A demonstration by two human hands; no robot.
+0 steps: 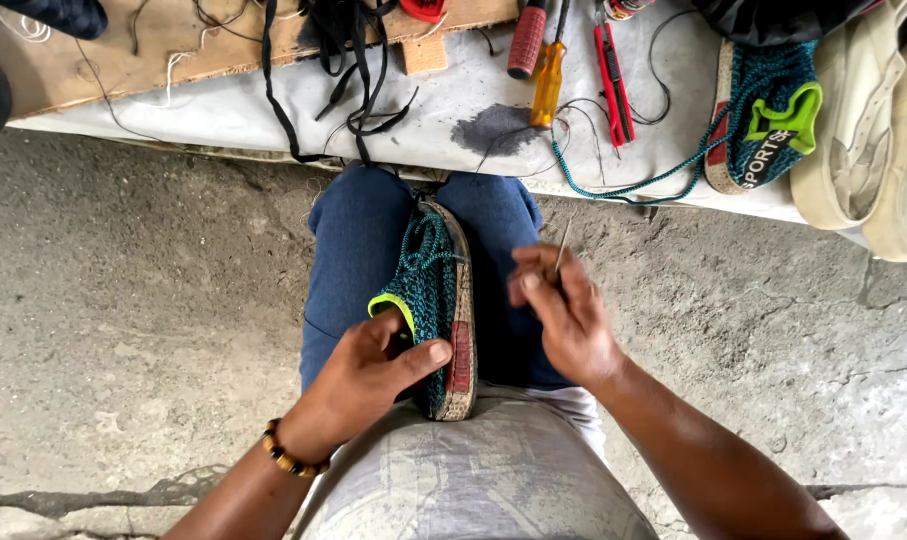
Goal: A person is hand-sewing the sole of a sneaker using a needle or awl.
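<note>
The teal knitted sneaker with a tan rubber sole (pixel 435 310) stands on its side between the person's knees. The left hand (pixel 378 375) grips its heel. The right hand (pixel 563 315), just beside the sneaker, pinches a thin metal needle (pixel 561 247). It looks like sewing time; the needle tip must meet the sole edge.

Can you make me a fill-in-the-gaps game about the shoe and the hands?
1. The left hand grips a teal knitted ____ clamped between the knees.
2. The right hand pinches a thin metal ____.
3. The left wrist wears a beaded ____.
4. The matching shoe lies on the ____, near a yellow-handled screwdriver.

Missing words: shoe; needle; bracelet; bench
</note>
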